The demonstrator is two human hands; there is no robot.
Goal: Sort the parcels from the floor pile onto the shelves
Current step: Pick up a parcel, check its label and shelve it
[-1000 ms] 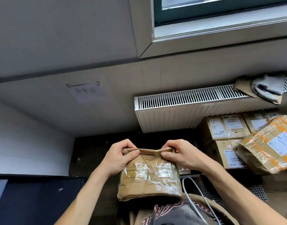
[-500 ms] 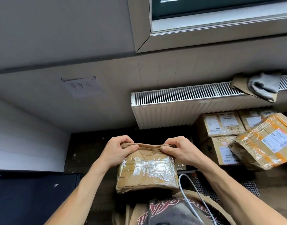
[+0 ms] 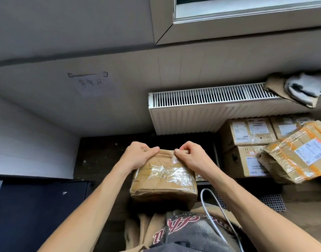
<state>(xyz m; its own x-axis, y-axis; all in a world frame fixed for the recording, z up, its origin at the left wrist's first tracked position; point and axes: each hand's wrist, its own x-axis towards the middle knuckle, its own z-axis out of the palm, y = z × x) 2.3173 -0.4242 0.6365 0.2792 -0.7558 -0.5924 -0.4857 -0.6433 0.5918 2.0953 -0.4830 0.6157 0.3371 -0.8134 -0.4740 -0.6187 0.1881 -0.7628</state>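
both bare forearms reach in from the lower edge, the left from 7 o'clock and the right from 5 o'clock, converging near centre. the left grip (image 3: 138,155) and right grip (image 3: 193,157) sit side by side, thumbs nearly meeting, fingers curled over the 12 o'clock edge of the parcel (image 3: 163,179), pinching it.
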